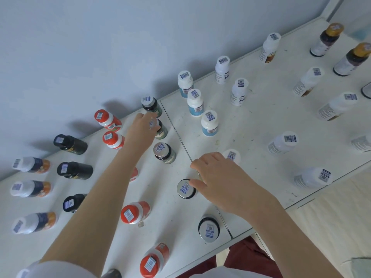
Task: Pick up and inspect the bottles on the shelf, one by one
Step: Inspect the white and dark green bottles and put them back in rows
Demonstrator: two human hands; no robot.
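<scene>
The dark green bottle (159, 128) with a silver cap stood upright on the white shelf (261, 121), in the far part of a short row of like bottles just left of the seam between the two shelf boards. The left hand (141, 130) reached far across the shelf and its fingers (154, 125) were curled around that bottle's cap; the cap looked blurred, and whether the bottle was lifted off the surface could not be told. Beyond it, close to the pale wall (100, 47), stood another dark green bottle (151, 105), and nearer stood a third (164, 153). The right hand (222, 181) lay nearer and to the right, palm down with fingers loosely spread, its fingertips touching the rim of a black-rimmed bottle cap (185, 188); it gripped nothing that could be seen, and a white cap (231, 155) showed just past its knuckles. To the left of the left forearm stood orange-capped bottles (107, 119), then black bottles (70, 144), and at the far left white-capped bottles with orange and navy labels (31, 164). Right of the seam, blue-labelled white bottles (195, 102) formed a row, and more white bottles (240, 92) were scattered well apart toward the right. Two amber-capped bottles (327, 39) stood at the far right corner. Every cap bore a small printed code sticker.
</scene>
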